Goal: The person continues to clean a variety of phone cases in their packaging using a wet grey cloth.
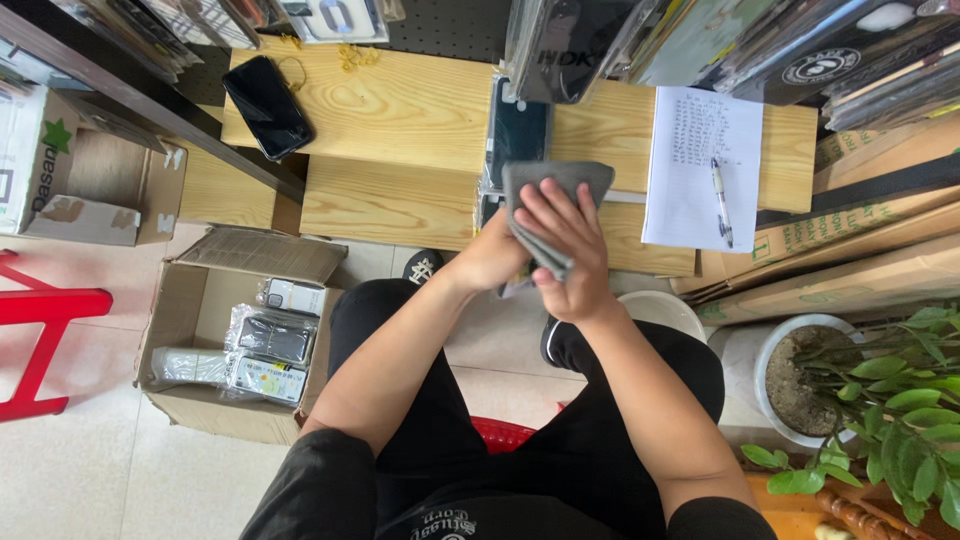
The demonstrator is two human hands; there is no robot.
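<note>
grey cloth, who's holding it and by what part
The right hand holds the folded grey cloth by its lower end, fingers spread over it. The left hand is pressed beside it; whether it holds anything cannot be told.

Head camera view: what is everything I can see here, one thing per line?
cloth: one, grey, folded, held by both hands over the bench
bench: one, pale wood, stepped, ahead of the knees
phone: one, black, lying on the bench's left end
dark case: one, in clear wrap, on the bench behind the cloth
notepad: one, white, on the bench's right end
pen: one, white, on the notepad
open box: one, brown cardboard, on the floor left, holding wrapped packets
plant: one, green, in a white pot, right
left hand: under the cloth
right hand: gripping the cloth
</note>
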